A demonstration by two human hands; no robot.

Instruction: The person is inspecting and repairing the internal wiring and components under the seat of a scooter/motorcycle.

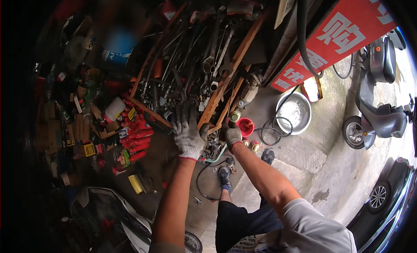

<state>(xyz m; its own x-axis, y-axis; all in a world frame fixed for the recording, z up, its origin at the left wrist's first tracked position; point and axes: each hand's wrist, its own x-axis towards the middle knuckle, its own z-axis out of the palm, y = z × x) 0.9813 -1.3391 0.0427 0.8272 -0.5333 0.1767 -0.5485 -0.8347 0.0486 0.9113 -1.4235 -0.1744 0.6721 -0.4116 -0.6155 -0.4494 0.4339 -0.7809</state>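
My left hand (187, 131), in a soiled grey work glove, lies with fingers stretched out at the near edge of a wooden tray (243, 48) full of wrenches and metal tools (210, 64). My right hand (232, 135), also gloved, has curled fingers at the tray's near right corner, just below a small pale can (235, 115); whatever is inside those fingers is unclear. Between and below both hands are a greasy metal mechanism (213, 140) and a light green hose or handle (214, 160). A red plastic bowl (247, 122) sits just right of my right hand.
Red bottles (138, 138) and clutter lie left. A metal basin (294, 113), coiled hose (271, 133) and red sign (336, 33) are right. A parked scooter (380, 127) and dark car (382, 196) stand far right; another scooter (100, 201) is lower left.
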